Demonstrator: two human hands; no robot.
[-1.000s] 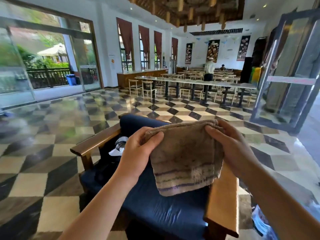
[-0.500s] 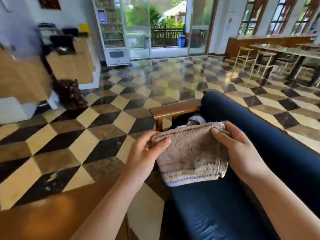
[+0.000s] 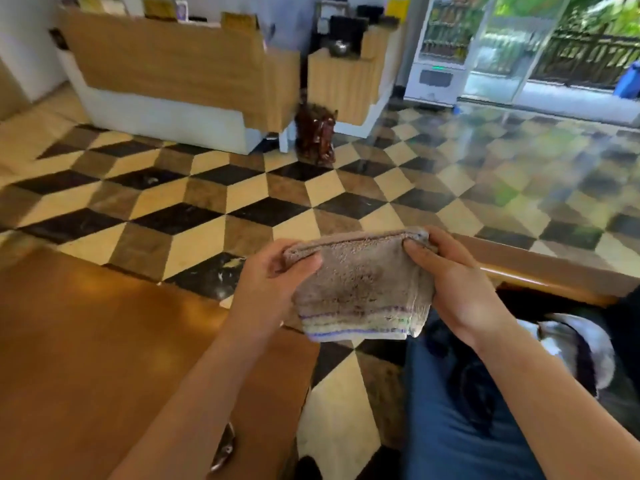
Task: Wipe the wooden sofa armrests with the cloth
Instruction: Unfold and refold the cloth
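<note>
Cloth [image 3: 360,285] folded, held in air between both hands, off the armrest [image 3: 540,268]. Left hand [image 3: 273,282] pinches left corner, right hand [image 3: 453,282] pinches right corner. Risk: loose folds may open mid-wipe, or cloth drops if one pinch slips.

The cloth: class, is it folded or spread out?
Folded. The cloth shows stacked layers at its striped lower edge; left hand and right hand pinch its top corners.
</note>
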